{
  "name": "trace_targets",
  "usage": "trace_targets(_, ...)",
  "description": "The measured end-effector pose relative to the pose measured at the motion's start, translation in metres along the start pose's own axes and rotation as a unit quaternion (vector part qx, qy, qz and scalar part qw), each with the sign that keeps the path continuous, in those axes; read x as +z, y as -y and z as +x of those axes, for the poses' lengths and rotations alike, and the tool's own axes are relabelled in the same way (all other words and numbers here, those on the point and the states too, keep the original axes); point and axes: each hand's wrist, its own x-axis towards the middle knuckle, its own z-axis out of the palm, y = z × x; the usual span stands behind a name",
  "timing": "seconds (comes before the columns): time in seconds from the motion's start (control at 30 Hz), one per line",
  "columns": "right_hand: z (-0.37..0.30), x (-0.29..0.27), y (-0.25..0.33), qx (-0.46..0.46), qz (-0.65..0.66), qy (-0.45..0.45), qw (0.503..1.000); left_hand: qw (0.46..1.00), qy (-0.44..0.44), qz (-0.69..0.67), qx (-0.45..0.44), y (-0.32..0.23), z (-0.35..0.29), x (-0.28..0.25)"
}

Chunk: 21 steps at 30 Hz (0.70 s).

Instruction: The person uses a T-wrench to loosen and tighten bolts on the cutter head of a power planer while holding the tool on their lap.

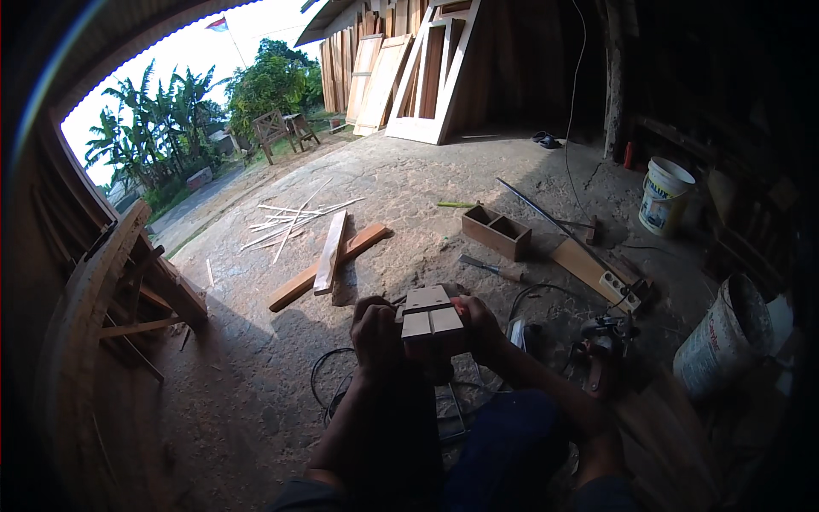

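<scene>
Between both hands, over my lap, is a small wooden box-like piece (432, 322). Its pale top has a dark groove across it and a narrower part at the far end; the near side is darker wood. My left hand (375, 331) is closed around its left side. On the opposite side my right hand (479, 328) grips it, with a small orange-red spot showing by the fingers. The fingertips are partly hidden. Just beyond, on the floor, lie a chisel (492, 269) and an open wooden box (496, 233) with two compartments.
Two planks (331, 254) lie crossed ahead, near thin wood strips (294, 220). A handsaw (589, 271), power strip (620, 291) and dark power tool (600, 350) are at right. Buckets (665, 194) stand beyond; a wooden frame (141, 290) is left. Cables (322, 375) curl near my legs.
</scene>
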Motion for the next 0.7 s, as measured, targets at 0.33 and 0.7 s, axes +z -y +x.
trace_targets(0.33, -0.001, -0.011, -0.007, -0.053, -0.110, -0.016, 0.992, 1.000, 0.008, -0.005, -0.006, -0.001, 0.000, 0.006)
trace_targets(0.7, -0.012, -0.006, 0.035, 0.078, 0.066, 0.058, 0.993, 0.998, 0.018, -0.022, -0.058, -0.002, -0.006, 0.002)
